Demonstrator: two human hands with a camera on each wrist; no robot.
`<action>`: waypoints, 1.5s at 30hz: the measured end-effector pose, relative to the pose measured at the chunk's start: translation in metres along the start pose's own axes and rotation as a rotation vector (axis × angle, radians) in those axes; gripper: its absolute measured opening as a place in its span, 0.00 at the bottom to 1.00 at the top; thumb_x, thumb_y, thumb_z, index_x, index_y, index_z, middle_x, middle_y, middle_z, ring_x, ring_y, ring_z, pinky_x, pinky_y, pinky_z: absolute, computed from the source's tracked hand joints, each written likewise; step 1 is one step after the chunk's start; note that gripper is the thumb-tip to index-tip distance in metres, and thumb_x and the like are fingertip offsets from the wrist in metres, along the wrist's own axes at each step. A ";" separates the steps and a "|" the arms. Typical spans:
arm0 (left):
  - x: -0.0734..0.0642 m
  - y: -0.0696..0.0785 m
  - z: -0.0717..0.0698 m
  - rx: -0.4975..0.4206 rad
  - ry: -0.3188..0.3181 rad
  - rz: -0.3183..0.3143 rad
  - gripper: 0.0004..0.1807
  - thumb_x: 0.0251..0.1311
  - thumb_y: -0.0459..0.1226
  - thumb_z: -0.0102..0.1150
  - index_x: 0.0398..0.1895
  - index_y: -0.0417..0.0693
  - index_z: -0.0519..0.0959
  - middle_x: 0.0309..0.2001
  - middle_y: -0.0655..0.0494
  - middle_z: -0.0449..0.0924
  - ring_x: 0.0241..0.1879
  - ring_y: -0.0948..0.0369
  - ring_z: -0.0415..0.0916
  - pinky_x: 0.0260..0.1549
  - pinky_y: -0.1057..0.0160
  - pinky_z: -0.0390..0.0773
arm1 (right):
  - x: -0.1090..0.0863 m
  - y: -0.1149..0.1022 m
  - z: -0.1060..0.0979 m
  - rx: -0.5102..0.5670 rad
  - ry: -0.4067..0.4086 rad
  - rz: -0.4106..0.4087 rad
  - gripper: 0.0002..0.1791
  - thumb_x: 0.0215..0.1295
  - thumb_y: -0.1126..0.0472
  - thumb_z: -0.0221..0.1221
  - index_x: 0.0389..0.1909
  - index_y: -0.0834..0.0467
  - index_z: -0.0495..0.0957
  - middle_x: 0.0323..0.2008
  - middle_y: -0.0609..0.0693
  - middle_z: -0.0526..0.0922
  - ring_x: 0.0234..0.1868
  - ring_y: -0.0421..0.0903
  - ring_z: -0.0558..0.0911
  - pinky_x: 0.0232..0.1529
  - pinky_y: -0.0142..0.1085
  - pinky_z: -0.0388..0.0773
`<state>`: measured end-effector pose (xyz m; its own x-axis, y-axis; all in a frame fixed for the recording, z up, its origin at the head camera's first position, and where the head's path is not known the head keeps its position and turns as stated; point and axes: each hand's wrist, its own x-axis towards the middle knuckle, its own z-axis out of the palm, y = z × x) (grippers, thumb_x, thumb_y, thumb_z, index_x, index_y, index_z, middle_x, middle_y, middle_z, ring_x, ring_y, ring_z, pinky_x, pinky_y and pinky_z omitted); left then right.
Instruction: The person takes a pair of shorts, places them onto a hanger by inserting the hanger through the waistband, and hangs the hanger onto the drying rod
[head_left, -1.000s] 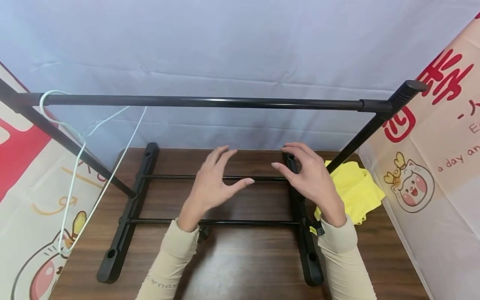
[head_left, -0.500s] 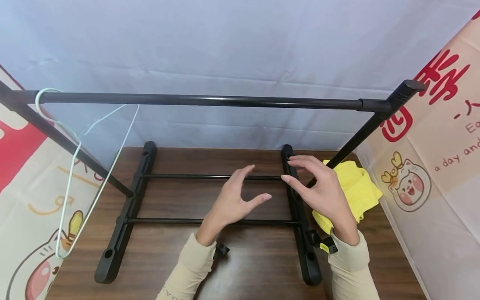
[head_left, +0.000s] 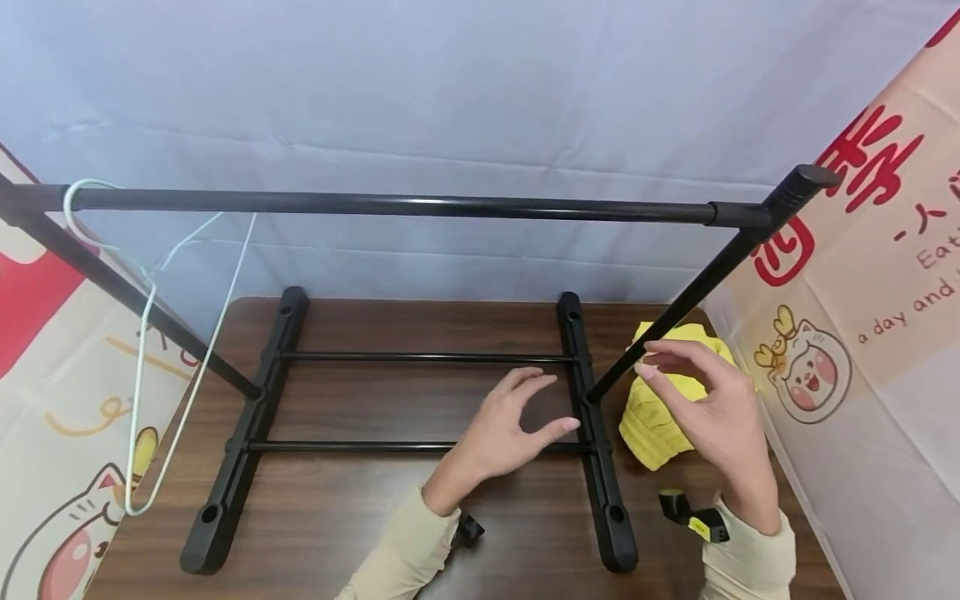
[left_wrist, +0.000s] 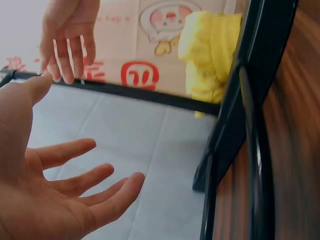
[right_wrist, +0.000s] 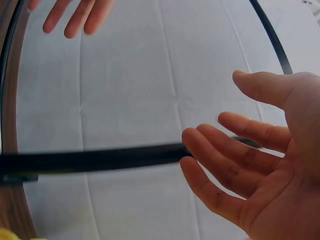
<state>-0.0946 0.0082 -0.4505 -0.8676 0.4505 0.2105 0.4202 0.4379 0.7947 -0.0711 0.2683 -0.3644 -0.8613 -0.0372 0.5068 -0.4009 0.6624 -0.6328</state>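
Note:
My left hand hovers over the lower bars of a black rack, fingers spread loosely and holding nothing. To its right my right hand hangs in the air with relaxed fingers, beside the rack's slanted right post. In the head view the right hand overlaps a folded yellow cloth that lies on the wooden table. The left wrist view shows the cloth behind the rack's foot, past the spread left hand. A pale green hanger hangs at the left end of the rack's top bar.
The rack's black feet stand on the brown wooden table. A white sheet covers the back, and a printed cloth wall with red characters rises on the right. Small black wrist mounts jut from the sleeves.
Both hands have moved to the right and toward the front. The right hand has gone from the rack's right foot to the yellow cloth. The view has shifted slightly.

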 end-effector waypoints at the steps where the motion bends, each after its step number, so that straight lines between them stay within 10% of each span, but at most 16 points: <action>1: 0.000 0.002 0.003 0.005 -0.015 0.002 0.37 0.69 0.62 0.61 0.76 0.57 0.72 0.75 0.56 0.69 0.73 0.54 0.72 0.68 0.49 0.78 | -0.002 0.002 -0.002 0.006 0.008 0.016 0.21 0.58 0.72 0.74 0.53 0.56 0.87 0.44 0.41 0.88 0.44 0.24 0.84 0.49 0.15 0.76; 21: 0.028 0.038 0.073 -0.133 -0.313 -0.015 0.42 0.71 0.64 0.56 0.82 0.61 0.59 0.76 0.60 0.65 0.70 0.65 0.70 0.63 0.66 0.77 | -0.013 0.064 -0.032 -0.102 0.177 0.366 0.18 0.65 0.60 0.72 0.55 0.58 0.86 0.44 0.23 0.81 0.44 0.20 0.80 0.47 0.11 0.72; 31: 0.063 0.043 0.103 -0.256 -0.315 -0.118 0.46 0.71 0.64 0.56 0.85 0.61 0.51 0.84 0.56 0.52 0.82 0.59 0.53 0.74 0.52 0.70 | -0.007 0.088 -0.040 -0.258 0.107 0.539 0.31 0.69 0.45 0.68 0.67 0.55 0.79 0.66 0.56 0.81 0.55 0.28 0.76 0.53 0.17 0.72; 36: 0.077 0.046 0.122 -0.284 -0.288 -0.234 0.50 0.69 0.68 0.53 0.86 0.66 0.45 0.85 0.59 0.48 0.84 0.53 0.49 0.74 0.41 0.68 | -0.006 0.102 -0.044 -0.282 0.049 0.598 0.38 0.72 0.40 0.64 0.75 0.56 0.71 0.73 0.61 0.75 0.69 0.62 0.75 0.65 0.42 0.76; 40: 0.089 0.051 0.137 -0.339 -0.227 -0.330 0.52 0.67 0.73 0.50 0.86 0.70 0.40 0.86 0.58 0.46 0.84 0.49 0.49 0.73 0.37 0.68 | -0.003 0.115 -0.046 -0.261 0.005 0.639 0.43 0.73 0.39 0.60 0.79 0.59 0.62 0.78 0.66 0.64 0.75 0.71 0.66 0.71 0.71 0.64; 45: 0.103 0.050 0.145 -0.414 -0.167 -0.383 0.51 0.68 0.72 0.50 0.86 0.67 0.43 0.84 0.58 0.53 0.81 0.54 0.60 0.71 0.45 0.73 | 0.000 0.132 -0.044 -0.256 -0.113 0.659 0.49 0.75 0.35 0.56 0.82 0.63 0.52 0.81 0.72 0.53 0.77 0.78 0.58 0.69 0.78 0.57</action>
<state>-0.1246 0.1898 -0.4716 -0.8694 0.4511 -0.2015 -0.0829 0.2689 0.9596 -0.1101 0.3887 -0.4224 -0.9317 0.3632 -0.0059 0.2878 0.7279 -0.6223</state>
